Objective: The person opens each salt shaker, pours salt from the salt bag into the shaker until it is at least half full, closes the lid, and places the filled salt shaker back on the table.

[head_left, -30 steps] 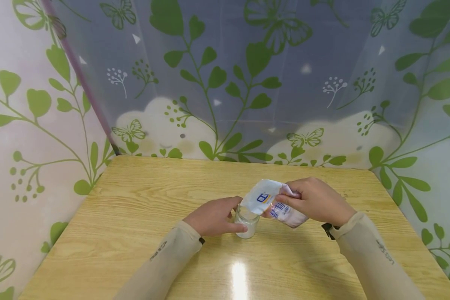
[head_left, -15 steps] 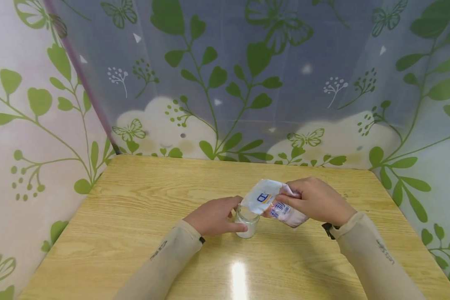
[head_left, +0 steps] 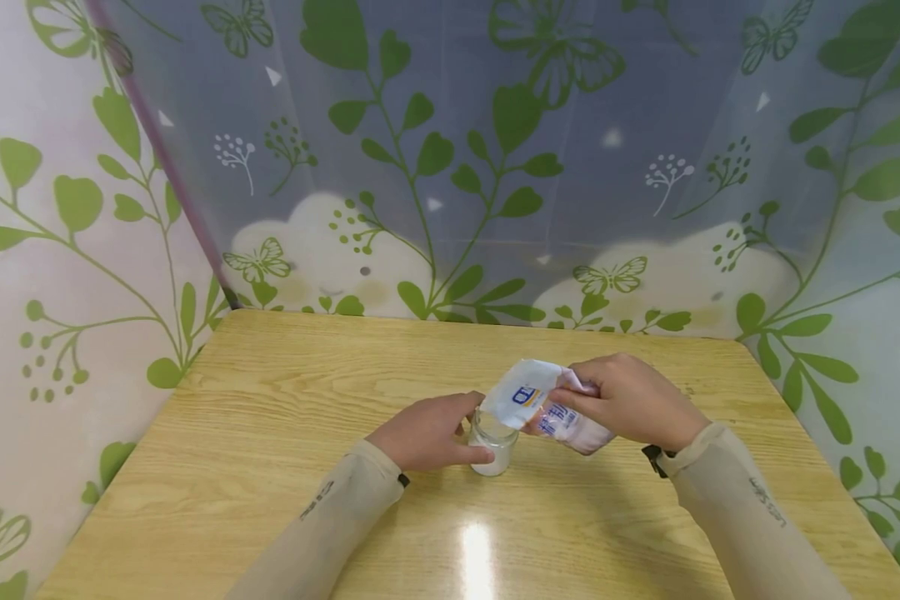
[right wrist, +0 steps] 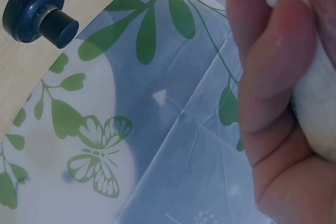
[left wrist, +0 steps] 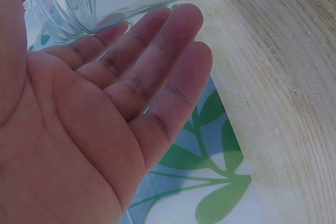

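My left hand (head_left: 429,433) grips a small clear glass jar (head_left: 497,455) standing on the table, thumb in front and a finger behind. White contents show low in the jar. In the left wrist view, the fingers lie along the glass jar (left wrist: 121,3). My right hand (head_left: 633,403) holds a white and purple printed plastic bag (head_left: 523,398), tilted down to the left, its edge over the jar's mouth. What leaves the bag is too small to see. In the right wrist view, curled fingers hold the whitish bag (right wrist: 321,103), only partly visible.
White grains (left wrist: 278,59) are scattered on the wooden table (head_left: 307,383). A black round piece with a knob (right wrist: 38,11) stands on the table in the right wrist view. Printed leaf-and-butterfly cloth (head_left: 465,208) walls the table at the back and sides.
Hardly anything differs. The bag's lower left part has shifted very slightly left, while both hands keep their hold and the jar stays in place.
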`<state>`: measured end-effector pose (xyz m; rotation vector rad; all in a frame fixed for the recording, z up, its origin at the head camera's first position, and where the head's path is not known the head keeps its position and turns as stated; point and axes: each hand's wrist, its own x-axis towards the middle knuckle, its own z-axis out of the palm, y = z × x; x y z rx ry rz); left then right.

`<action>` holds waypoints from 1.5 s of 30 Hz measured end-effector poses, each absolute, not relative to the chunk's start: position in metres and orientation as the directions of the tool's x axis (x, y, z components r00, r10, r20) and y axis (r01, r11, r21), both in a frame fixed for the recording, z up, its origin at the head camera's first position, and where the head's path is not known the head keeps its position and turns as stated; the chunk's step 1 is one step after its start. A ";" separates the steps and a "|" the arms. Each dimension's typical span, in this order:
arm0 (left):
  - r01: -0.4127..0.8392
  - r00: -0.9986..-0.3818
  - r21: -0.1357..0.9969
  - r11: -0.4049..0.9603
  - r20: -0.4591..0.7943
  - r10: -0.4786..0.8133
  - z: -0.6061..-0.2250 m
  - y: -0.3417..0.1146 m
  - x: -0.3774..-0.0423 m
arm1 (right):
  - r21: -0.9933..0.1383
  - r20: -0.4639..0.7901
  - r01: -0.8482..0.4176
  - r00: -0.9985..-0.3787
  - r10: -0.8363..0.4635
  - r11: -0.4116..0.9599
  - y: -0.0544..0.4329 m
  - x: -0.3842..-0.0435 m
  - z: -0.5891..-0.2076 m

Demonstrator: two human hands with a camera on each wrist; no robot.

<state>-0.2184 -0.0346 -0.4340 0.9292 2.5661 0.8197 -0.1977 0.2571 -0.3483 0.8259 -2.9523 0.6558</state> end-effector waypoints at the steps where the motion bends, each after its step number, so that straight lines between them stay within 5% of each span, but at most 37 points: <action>1: 0.492 -0.750 0.601 0.630 -0.076 0.657 -0.434 -0.035 -0.218 | -0.392 0.116 -0.497 -0.861 -0.495 0.774 0.257 -0.198 -0.348; 45: 0.489 -0.749 0.608 0.626 -0.075 0.658 -0.433 -0.034 -0.218 | -0.340 0.107 -0.524 -0.847 -0.521 0.781 0.256 -0.199 -0.352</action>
